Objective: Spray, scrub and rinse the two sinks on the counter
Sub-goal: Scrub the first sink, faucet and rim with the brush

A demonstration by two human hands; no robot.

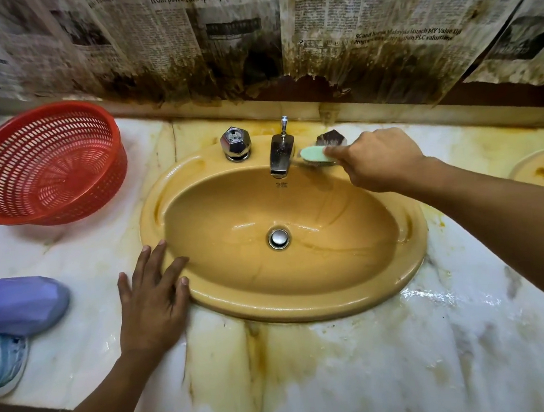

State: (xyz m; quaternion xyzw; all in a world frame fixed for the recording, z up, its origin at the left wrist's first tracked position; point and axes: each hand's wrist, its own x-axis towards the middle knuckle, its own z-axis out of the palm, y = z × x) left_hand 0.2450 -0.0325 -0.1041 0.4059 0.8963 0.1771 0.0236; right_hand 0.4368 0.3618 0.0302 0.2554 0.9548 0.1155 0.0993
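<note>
Head view: fingers (336, 153) of the right hand (379, 161) curl round the green brush (314, 156), held on the sink (302, 306) ledge between spout (281, 156) and right knob (331, 137). The left hand (153, 296) lies flat, fingers spread, on the near rim. Hazards: bristles may catch the spout and twist the brush loose; the bracing palm may slide on the wet counter (401, 357); knocking the knob could start water.

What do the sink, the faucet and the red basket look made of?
Sink: probably glazed ceramic; mustard-yellow, glossy, with sharp wet highlights.
Faucet: chromed metal by its mirror-like reflections, though spotted and dulled.
Red basket: moulded plastic; uniform colour, thin slotted walls, slight sheen.
</note>
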